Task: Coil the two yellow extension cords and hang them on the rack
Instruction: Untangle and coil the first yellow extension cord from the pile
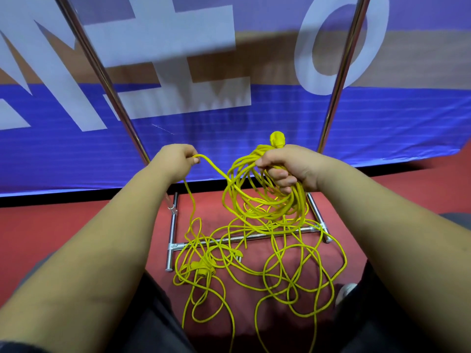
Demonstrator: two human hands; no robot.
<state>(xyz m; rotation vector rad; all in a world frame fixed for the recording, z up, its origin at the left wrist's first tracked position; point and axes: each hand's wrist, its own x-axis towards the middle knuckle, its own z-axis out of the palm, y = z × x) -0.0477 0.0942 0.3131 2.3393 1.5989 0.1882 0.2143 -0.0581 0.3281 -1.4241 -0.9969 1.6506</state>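
Bare forearms reach forward over dark trousers. At left, the left hand (175, 161) pinches a single strand of thin yellow extension cord (216, 171), which runs across to the right hand (288, 166). That hand's fingers are curled tight round a bundle of hanging yellow loops (267, 200), with a yellow plug end (276, 140) poking up above the fist. Below both hands, a loose yellow tangle (280, 263) lies on the red floor (76, 225), draped over the base of the chrome tube rack (171, 235). A blue banner with white letters (254, 138) stands behind.
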